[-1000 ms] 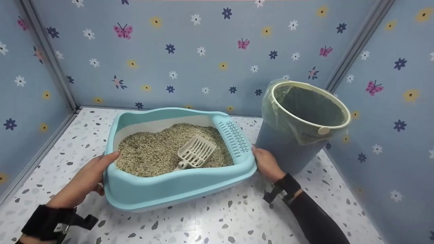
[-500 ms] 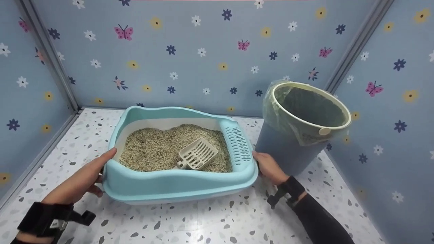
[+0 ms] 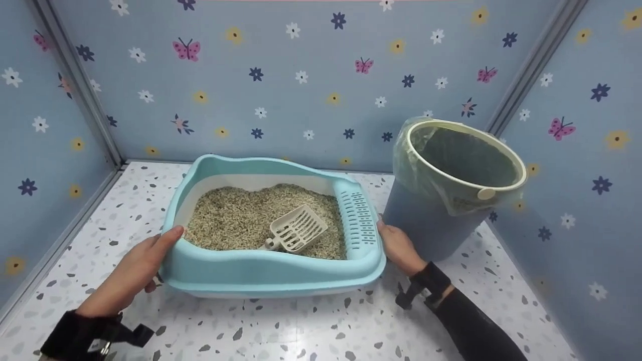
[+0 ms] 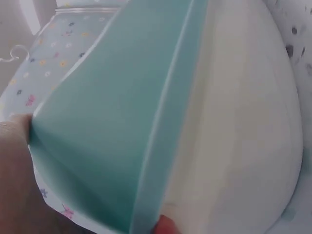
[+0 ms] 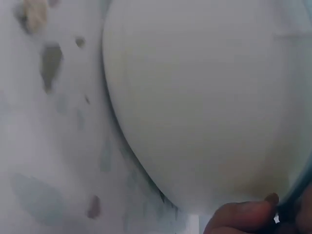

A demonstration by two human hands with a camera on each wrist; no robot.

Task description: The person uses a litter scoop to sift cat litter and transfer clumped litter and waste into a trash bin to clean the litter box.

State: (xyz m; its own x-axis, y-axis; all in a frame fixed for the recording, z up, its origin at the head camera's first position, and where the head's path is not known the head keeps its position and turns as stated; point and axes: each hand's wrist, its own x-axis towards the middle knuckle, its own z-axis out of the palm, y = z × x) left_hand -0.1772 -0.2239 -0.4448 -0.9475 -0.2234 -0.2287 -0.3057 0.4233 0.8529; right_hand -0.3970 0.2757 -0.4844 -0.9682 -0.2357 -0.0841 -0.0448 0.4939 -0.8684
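Note:
A light blue litter box (image 3: 261,273) with a white base sits on the speckled surface, filled with brown granular litter (image 3: 228,215). On the litter lies a beige slotted scoop (image 3: 299,228), its handle partly hidden by the box's front wall. My left hand (image 3: 133,268) grips the box's left end, thumb over the rim and fingers below it. A fingertip (image 4: 167,225) shows under the blue rim in the left wrist view. At the right end, beside the perforated ledge, my right hand (image 3: 399,246) holds the rim. Its fingers (image 5: 243,214) curl under the edge in the right wrist view.
A grey-blue trash bin (image 3: 426,220) with a cream ring (image 3: 501,188) and a translucent bag liner (image 3: 411,168) stands close behind my right hand. Flower-patterned panels (image 3: 281,95) enclose the back and both sides. The white speckled surface (image 3: 281,326) extends in front of the box.
The litter box has turned slightly, its left end shifting back and its right end coming nearer. Both hands have kept hold of it, and the scoop has moved along with it.

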